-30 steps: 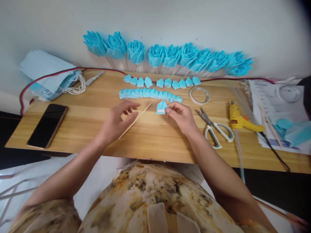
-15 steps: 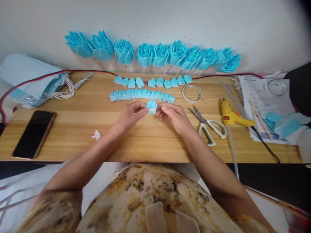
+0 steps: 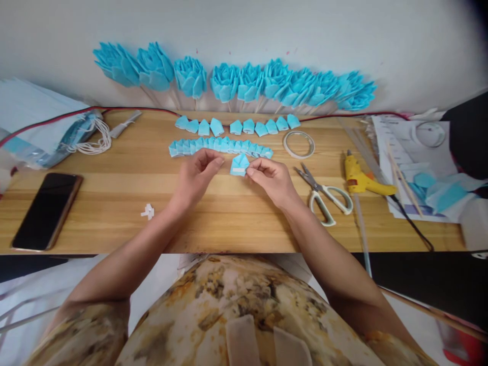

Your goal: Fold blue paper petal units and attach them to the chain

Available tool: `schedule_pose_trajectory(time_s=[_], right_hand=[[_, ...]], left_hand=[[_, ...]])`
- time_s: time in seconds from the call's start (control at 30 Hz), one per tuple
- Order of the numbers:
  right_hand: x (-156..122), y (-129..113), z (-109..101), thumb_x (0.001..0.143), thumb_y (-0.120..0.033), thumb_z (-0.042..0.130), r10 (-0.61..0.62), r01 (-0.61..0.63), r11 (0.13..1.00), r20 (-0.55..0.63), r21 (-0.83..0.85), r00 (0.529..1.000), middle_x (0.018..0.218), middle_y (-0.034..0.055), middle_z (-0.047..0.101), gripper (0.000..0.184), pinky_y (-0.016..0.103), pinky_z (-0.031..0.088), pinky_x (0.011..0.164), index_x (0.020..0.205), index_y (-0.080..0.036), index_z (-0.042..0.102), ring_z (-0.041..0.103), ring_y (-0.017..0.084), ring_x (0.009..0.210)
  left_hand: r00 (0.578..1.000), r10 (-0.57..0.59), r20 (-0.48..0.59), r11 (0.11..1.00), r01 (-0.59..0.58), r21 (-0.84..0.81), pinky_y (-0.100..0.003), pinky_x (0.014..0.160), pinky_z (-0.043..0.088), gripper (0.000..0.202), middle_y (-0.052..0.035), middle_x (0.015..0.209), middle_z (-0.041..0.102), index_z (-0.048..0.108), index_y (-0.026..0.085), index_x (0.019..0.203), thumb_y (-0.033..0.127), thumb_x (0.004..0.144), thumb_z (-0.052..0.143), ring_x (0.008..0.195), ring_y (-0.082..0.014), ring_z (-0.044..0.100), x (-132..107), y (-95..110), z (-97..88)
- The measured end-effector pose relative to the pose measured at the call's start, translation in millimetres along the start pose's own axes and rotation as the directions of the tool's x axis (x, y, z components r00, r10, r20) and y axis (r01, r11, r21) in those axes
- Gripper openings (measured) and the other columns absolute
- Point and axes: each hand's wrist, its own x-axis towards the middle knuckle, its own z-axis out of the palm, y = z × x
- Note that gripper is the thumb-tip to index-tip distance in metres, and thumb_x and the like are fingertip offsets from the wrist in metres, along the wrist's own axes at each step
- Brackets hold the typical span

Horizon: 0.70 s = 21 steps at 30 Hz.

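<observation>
Your right hand (image 3: 272, 179) has its grip clamped on the folded blue petal (image 3: 239, 165), white tape strip (image 3: 239, 170) up, low over the counter (image 3: 229, 223) — your left hand (image 3: 195, 175) curls just beside it, and I cannot tell its grip — working that strip likely calls for a fine fingertip pinch.

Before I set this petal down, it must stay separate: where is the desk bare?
Bare wood: between phone and left hand, bar one white scrap, and the front edge up to the scissors. Crowded: the back, with petal rows and tape ring; the right end, with glue gun and papers.
</observation>
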Motion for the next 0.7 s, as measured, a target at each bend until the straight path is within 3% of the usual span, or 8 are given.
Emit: schedule_pose_trajectory(time_s=[0.07,0.2,0.47,0.7], right_hand=[[-1.2,-1.1,0.6,0.08,-0.034,0.068,-0.013,0.011,0.999,-0.036,-0.041,0.999,0.065,-0.0027,0.062,0.018,0.025,0.041,0.059,0.071,-0.019,0.065,0.049,0.01,0.059],[-4.4,-5.0,2.9,0.08,-0.033,0.068,-0.058,0.052,0.993,-0.052,-0.105,0.997,0.065,-0.0024,0.062,0.017,0.025,0.04,0.058,0.072,-0.019,0.066,0.048,0.01,0.059],[-5.8,-5.0,5.3,0.082,-0.03,0.066,-0.131,0.126,0.983,-0.032,-0.131,0.991,0.068,-0.0018,0.064,0.014,0.026,0.042,0.06,0.073,-0.02,0.067,0.053,0.011,0.062],[-7.8,-6.2,6.8,0.084,-0.023,0.064,-0.233,0.219,0.94,-0.022,-0.261,0.972,0.066,-0.0023,0.063,0.012,0.026,0.043,0.062,0.072,-0.021,0.066,0.054,0.012,0.062]], left_hand=[[0.993,0.113,-0.027,0.987,-0.109,0.117,-0.027,0.059,0.038,0.013,0.001,0.067,0.057,0.063,0.02,0.076,0.027,0.086,0.061,0.062,-0.012,0.047,-6.5,6.9,2.1],[0.957,0.27,0.103,0.894,-0.289,0.342,-0.029,0.062,0.038,0.012,0.0005,0.065,0.055,0.067,0.021,0.077,0.021,0.087,0.061,0.064,-0.014,0.049,-16.1,12.0,9.5],[0.97,0.237,0.044,0.897,-0.236,0.373,-0.031,0.064,0.039,0.005,0.0009,0.068,0.057,0.071,0.021,0.084,0.023,0.086,0.067,0.065,-0.0144,0.051,-14.1,0.8,15.0],[0.978,0.205,0.033,0.911,-0.203,0.36,-0.029,0.059,0.035,0.006,0.0012,0.066,0.055,0.07,0.021,0.081,0.023,0.085,0.066,0.063,-0.0135,0.048,-13.4,-2.3,15.8]])
